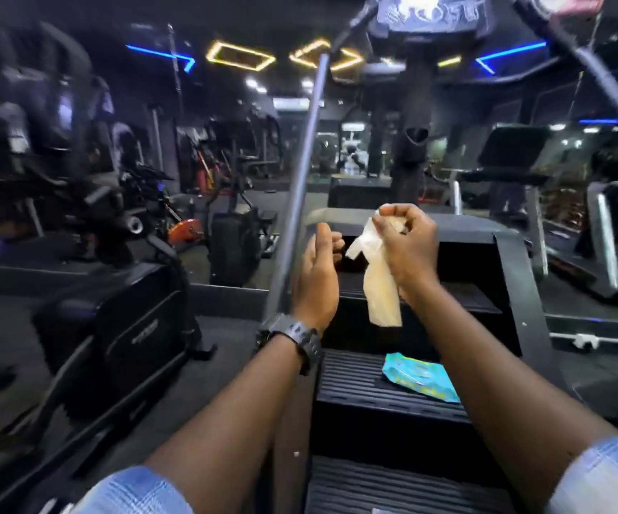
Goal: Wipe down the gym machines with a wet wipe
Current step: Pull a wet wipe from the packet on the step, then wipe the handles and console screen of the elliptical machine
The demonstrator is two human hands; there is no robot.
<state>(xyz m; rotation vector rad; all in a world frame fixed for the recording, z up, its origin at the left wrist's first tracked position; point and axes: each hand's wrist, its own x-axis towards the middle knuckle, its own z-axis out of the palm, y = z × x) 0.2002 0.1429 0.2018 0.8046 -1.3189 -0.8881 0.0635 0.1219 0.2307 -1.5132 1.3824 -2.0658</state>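
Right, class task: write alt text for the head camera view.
The right hand pinches a hanging wet wipe above a stair machine's black steps; the left hand hovers beside it. A teal wipes packet lies on a step.

Both bare forearms reach forward and slightly inward from pale blue checked sleeves, so the hands sit close together but apart. The right hand (407, 243) is raised a little higher, its back to the camera, fingers curled and pinching the top of a crumpled, off-white wet wipe (379, 280) that hangs down below the fist, beside the wrist. The left hand (318, 268) stands thumb-side up, palm facing the right hand, its fingers loosely bent and holding nothing. A dark chunky wristwatch (296, 335) is strapped round the left wrist.
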